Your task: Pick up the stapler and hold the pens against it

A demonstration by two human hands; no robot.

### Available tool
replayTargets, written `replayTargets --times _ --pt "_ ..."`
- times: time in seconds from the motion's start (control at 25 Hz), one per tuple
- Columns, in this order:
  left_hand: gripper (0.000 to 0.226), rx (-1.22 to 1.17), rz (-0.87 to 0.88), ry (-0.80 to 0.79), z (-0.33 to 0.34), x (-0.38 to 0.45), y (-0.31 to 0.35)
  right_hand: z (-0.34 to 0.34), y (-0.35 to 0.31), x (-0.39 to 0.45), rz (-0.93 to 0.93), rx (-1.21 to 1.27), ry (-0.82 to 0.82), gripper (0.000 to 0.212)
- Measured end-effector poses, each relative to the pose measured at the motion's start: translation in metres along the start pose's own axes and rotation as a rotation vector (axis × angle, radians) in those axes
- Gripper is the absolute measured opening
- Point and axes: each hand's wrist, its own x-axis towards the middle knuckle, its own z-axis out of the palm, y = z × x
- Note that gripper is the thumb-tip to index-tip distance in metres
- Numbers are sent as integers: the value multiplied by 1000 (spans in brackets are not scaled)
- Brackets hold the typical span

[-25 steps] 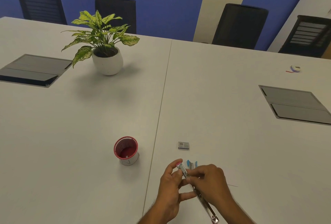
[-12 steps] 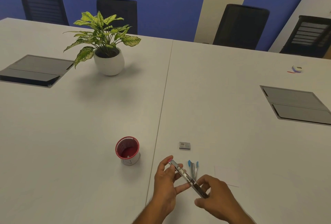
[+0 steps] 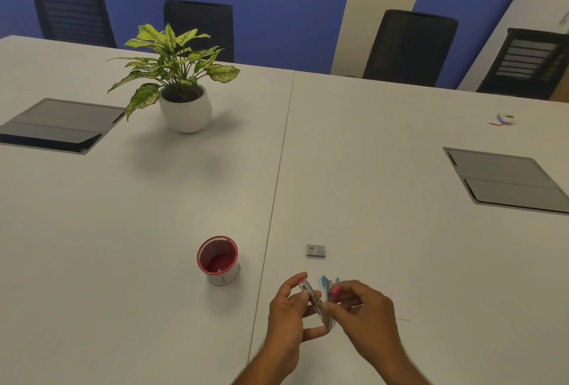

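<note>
A small metal stapler [image 3: 314,299] with pink plastic ends is held low over the white table [image 3: 369,215], between both hands. My left hand [image 3: 288,318] pinches its metal base between thumb and fingers. My right hand [image 3: 368,312] grips the pink-tipped top arm, which stands at a narrow angle to the base. Blue pens [image 3: 324,281] lie on the table just behind the stapler, partly hidden by my right hand. A small grey staple box [image 3: 315,251] lies a little farther back.
A red mesh cup [image 3: 218,260] stands left of my hands. A potted plant [image 3: 184,107] sits at the back left. Grey cable hatches [image 3: 58,126] [image 3: 505,181] are set into the table. A small tape item [image 3: 505,119] lies far right. Black chairs [image 3: 409,46] line the far edge.
The stapler was spread out long and nearly straight; my right hand has swung its top arm up and over toward the base, so it now forms a narrow V.
</note>
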Motion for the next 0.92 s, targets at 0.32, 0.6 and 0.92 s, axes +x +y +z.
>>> replayTargets --times 0.32,0.6,0.92 --pt "59 -26 -54 57 23 -4 1 22 2 -8 -32 -10 12 20" --pt "80 -230 19 26 22 0 5 18 3 -11 -97 21 26 40" --pt "90 -322 -76 -148 16 4 13 21 4 -4 186 431 -331 14"
